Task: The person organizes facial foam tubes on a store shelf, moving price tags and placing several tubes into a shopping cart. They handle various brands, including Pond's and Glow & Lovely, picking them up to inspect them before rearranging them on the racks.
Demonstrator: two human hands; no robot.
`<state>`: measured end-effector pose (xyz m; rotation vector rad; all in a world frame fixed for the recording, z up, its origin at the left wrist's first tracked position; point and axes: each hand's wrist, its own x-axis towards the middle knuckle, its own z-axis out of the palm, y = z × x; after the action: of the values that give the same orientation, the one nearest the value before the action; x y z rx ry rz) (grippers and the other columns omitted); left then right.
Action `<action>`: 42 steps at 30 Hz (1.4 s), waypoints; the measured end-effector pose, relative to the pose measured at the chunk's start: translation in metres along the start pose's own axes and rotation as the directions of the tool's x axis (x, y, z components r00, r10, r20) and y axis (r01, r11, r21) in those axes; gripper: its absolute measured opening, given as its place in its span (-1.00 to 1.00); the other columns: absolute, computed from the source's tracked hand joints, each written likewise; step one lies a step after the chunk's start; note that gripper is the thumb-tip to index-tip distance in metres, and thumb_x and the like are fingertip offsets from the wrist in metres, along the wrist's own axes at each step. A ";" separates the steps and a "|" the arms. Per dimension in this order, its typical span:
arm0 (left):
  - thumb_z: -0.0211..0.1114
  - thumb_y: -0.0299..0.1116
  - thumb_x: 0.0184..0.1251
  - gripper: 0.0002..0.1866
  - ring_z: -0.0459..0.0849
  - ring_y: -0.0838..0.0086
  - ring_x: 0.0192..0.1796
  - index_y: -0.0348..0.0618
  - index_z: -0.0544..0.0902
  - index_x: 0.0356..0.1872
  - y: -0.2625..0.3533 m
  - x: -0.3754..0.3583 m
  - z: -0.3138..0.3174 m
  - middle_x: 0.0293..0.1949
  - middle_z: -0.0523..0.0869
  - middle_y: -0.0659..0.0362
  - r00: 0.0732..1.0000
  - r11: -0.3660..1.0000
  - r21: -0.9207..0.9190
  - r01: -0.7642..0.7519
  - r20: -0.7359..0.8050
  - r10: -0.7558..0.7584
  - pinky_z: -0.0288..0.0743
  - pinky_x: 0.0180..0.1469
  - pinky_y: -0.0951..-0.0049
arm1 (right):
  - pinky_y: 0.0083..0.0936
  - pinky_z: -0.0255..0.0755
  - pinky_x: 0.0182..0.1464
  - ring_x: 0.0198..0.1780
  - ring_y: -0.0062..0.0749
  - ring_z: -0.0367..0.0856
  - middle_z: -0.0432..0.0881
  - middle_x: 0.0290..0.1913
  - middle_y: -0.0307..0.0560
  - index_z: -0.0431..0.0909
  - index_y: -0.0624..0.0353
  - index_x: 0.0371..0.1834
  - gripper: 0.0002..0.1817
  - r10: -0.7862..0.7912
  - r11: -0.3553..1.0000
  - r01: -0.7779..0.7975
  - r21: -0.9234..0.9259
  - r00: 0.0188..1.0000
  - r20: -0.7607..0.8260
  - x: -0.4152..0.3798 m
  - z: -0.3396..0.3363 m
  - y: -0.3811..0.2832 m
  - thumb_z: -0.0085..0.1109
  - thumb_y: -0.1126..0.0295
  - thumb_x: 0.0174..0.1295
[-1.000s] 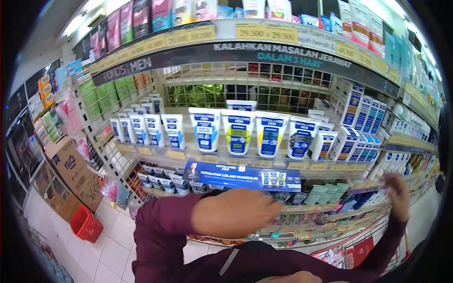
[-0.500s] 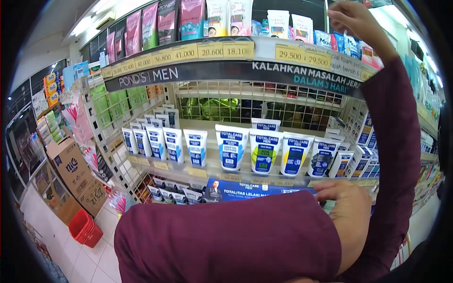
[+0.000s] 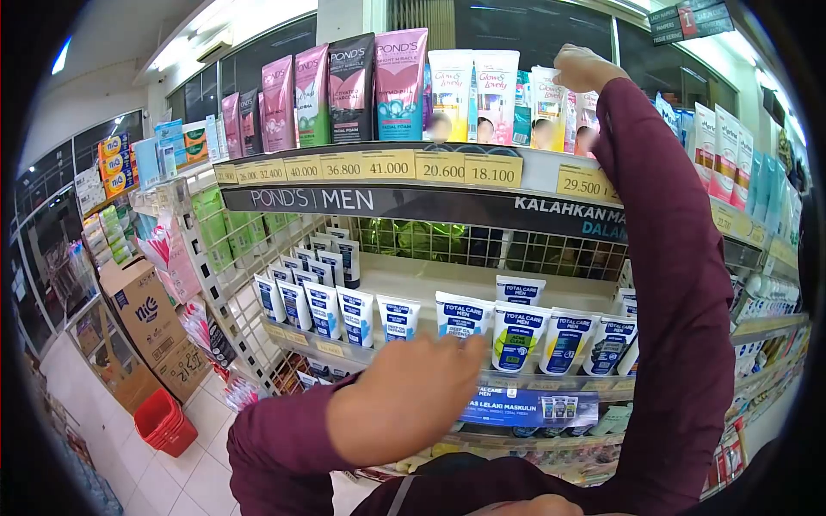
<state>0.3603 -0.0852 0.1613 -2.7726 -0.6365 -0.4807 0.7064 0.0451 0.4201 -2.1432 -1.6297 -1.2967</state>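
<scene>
My right hand [image 3: 587,69] reaches up to the top shelf, its curled fingers at the upper end of a white and yellow Glow & Lovely tube [image 3: 545,107]. More Glow & Lovely tubes [image 3: 496,95] stand just to its left. My left hand [image 3: 417,397], blurred by motion, is in front of the middle shelf with its back toward me. Its fingers overlap the lower part of a Total Care Men face wash tube [image 3: 460,314] in this view. A green-labelled Total Care Men tube [image 3: 518,338] stands right of those fingers.
Pond's tubes [image 3: 400,82] line the top shelf above yellow price tags [image 3: 389,164]. Smaller Total Care tubes [image 3: 322,310] fill the middle shelf's left. A wire divider [image 3: 211,275] bounds that side. Red baskets [image 3: 165,421] and a cardboard box [image 3: 155,314] stand on the floor.
The view has swung rightward and up. My left hand has moved left and up, from the shelf's front edge to before the tubes. My right hand has lowered onto the Glow & Lovely tubes.
</scene>
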 end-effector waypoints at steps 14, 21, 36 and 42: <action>0.38 -0.03 0.27 -0.46 0.76 0.13 -0.18 -0.15 0.53 0.13 -0.038 -0.105 0.065 -0.21 0.75 0.01 0.984 0.918 -0.356 0.175 0.092 -0.152 0.61 -0.23 0.22 | -0.41 0.69 -0.34 -0.39 -0.34 0.76 0.73 -0.39 0.02 0.69 0.37 -0.25 -0.86 0.349 0.709 -0.080 0.701 0.903 -0.250 -0.050 -0.070 0.022 0.25 0.49 0.25; 0.37 -0.02 0.29 -0.43 0.76 0.09 -0.10 -0.14 0.48 0.18 -0.045 -0.115 0.093 -0.15 0.76 0.01 0.977 0.825 -0.525 0.209 0.150 -0.152 0.63 -0.12 0.18 | -0.43 0.71 -0.37 -0.42 -0.38 0.74 0.71 -0.43 -0.05 0.68 0.33 -0.32 -0.89 0.351 0.610 -0.067 0.790 0.916 -0.193 -0.074 -0.089 0.016 0.22 0.50 0.28; 0.40 -0.09 0.29 -0.43 0.75 0.15 0.03 -0.20 0.46 0.19 -0.037 -0.128 0.111 -0.06 0.77 0.00 0.961 0.719 -0.637 0.278 0.192 -0.201 0.63 0.00 0.23 | -0.49 0.64 -0.51 -0.50 -0.40 0.71 0.68 -0.47 -0.03 0.67 0.39 -0.32 -0.85 0.131 0.630 -0.009 0.776 0.987 -0.095 -0.086 -0.104 -0.039 0.22 0.49 0.30; 0.40 -0.08 0.29 -0.41 0.75 0.13 0.03 -0.21 0.45 0.20 -0.034 -0.131 0.119 -0.05 0.77 0.00 0.958 0.699 -0.656 0.285 0.197 -0.206 0.63 -0.01 0.24 | -0.49 0.65 -0.51 -0.50 -0.38 0.71 0.67 -0.47 -0.01 0.66 0.39 -0.33 -0.85 0.099 0.594 0.019 0.804 0.990 -0.097 -0.075 -0.094 -0.046 0.20 0.50 0.32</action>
<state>0.2641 -0.0673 0.0099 -3.4410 -1.0488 -0.7514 0.6149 -0.0443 0.4089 -1.4584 -1.6367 -0.4621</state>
